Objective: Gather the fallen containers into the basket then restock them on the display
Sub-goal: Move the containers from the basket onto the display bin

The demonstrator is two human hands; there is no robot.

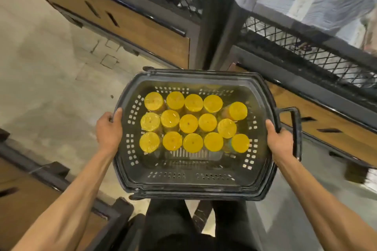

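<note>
**Basket loaded, both hands on the rim**

Containers stand upright in the dark, perforated basket: fifteen yellow lids, three rows of five, packed toward the far side. Left hand grips the left rim, fingers curled over the edge. Right hand grips the right rim the same way, just inside the swung-out handle. Basket is held level between the two hands, over the floor, with wood-panelled, mesh-topped displays just beyond it.
</note>
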